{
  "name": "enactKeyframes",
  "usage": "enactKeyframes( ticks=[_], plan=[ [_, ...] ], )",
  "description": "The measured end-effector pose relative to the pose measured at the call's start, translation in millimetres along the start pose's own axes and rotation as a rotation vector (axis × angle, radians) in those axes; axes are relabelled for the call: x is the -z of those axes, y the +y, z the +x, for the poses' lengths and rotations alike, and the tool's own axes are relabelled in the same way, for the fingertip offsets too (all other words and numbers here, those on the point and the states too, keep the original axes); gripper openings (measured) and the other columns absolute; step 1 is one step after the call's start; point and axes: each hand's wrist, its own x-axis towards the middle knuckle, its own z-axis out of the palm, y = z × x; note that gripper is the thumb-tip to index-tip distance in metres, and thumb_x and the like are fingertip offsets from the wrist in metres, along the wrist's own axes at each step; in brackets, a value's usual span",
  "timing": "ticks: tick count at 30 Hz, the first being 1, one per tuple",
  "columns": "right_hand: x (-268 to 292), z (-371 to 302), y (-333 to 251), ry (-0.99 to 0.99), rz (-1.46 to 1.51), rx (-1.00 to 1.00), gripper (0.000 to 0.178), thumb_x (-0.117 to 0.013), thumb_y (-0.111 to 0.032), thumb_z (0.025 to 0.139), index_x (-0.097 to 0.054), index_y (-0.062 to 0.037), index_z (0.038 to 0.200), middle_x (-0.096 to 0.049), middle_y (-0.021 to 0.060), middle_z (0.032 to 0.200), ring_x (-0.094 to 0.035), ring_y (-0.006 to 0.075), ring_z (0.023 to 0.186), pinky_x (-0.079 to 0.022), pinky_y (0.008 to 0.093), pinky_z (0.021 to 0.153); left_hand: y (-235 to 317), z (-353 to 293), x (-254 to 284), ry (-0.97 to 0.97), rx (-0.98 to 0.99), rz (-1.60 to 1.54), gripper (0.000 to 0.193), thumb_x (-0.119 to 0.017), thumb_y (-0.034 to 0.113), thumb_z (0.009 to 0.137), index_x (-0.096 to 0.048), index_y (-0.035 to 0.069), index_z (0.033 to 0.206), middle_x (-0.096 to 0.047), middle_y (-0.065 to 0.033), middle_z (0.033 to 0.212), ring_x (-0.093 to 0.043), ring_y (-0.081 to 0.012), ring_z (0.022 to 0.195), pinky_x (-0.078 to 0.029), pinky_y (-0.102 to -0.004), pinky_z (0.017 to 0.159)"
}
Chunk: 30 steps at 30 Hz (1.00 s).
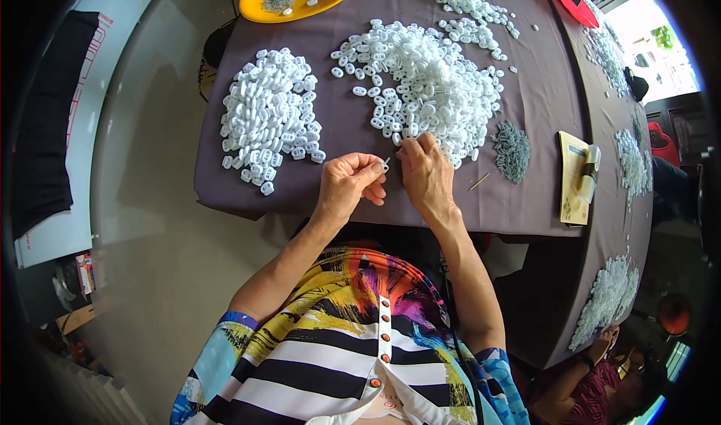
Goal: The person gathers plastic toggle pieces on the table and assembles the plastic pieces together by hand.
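Observation:
My left hand (348, 185) pinches a small white plastic piece (386, 165) between thumb and forefinger, just above the table's near edge. Close beside it, my right hand (426, 173) has its fingers drawn together and pointing down at the near edge of a big heap of white oval plastic pieces with holes (443, 87). Whatever those right fingertips hold, if anything, is hidden. Left of my hands lies a second heap of similar white pieces (270, 110). A mound of tiny grey pieces (512, 152) is to the right, with a thin stick (478, 182) near it.
A dark cloth covers the table (338, 42). At the far left stands a yellow plate (330, 4) with small metal parts. A yellow pad (572, 177) lies near the right side. More white heaps (607, 297) and another person (586, 384) are at the adjoining table.

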Motion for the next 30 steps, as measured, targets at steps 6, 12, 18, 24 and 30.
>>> enactKeyframes(
  ticks=[6,12,18,24,30],
  plan=[
    [5.0,-10.4,0.3,-0.042,0.068,0.054,0.015,-0.062,-0.007,0.076,-0.061,-0.0053,0.091,-0.052,0.011,0.082,-0.057,0.0286,0.073,-0.046,0.038,0.06,-1.1,-0.1,1.2,-0.011,0.01,-0.014,0.015,-0.06,0.012,0.085,-0.06,-0.002,0.089,-0.06,-0.0071,0.07,-0.059,-0.0123,0.052,-0.051,-0.0245,0.045],
    [2.0,-21.4,2.2,0.012,0.127,0.103,0.021,-0.063,-0.005,0.074,-0.062,-0.0055,0.095,-0.055,0.0114,0.086,-0.058,0.0299,0.076,-0.047,0.0371,0.062,-2.9,-1.6,-2.1,-0.001,0.005,0.018,0.015,-0.059,0.012,0.084,-0.06,-0.003,0.088,-0.059,-0.0058,0.069,-0.058,-0.0112,0.051,-0.05,-0.0232,0.044],
    [4.8,-24.4,2.9,0.056,0.199,-0.115,0.018,-0.065,-0.006,0.072,-0.064,-0.0057,0.089,-0.056,0.0107,0.077,-0.058,0.0303,0.07,-0.047,0.0372,0.061,2.1,-4.2,-6.8,-0.031,-0.001,0.09,0.015,-0.06,0.013,0.085,-0.059,-0.002,0.089,-0.059,-0.0057,0.07,-0.058,-0.0104,0.051,-0.05,-0.0225,0.044],
    [10.3,-30.7,9.9,-0.027,0.61,-0.301,0.015,-0.065,-0.004,0.074,-0.06,-0.0008,0.088,-0.064,0.0106,0.082,-0.063,0.0192,0.067,-0.05,0.0294,0.059,2.6,-5.2,-13.9,-0.056,-0.012,0.136,0.015,-0.059,0.013,0.085,-0.059,-0.001,0.091,-0.06,-0.0066,0.072,-0.058,-0.0108,0.053,-0.051,-0.0229,0.045],
    [28.0,-39.0,0.2,-0.06,1.21,-0.492,0.011,-0.061,0.003,0.079,-0.057,0.0049,0.089,-0.064,0.0077,0.082,-0.062,0.0114,0.076,-0.053,0.0243,0.065,8.7,-3.5,-28.3,-0.098,-0.072,0.068,0.014,-0.058,0.011,0.086,-0.058,-0.001,0.093,-0.061,-0.0076,0.075,-0.059,-0.0112,0.058,-0.051,-0.0239,0.049]
  ],
)
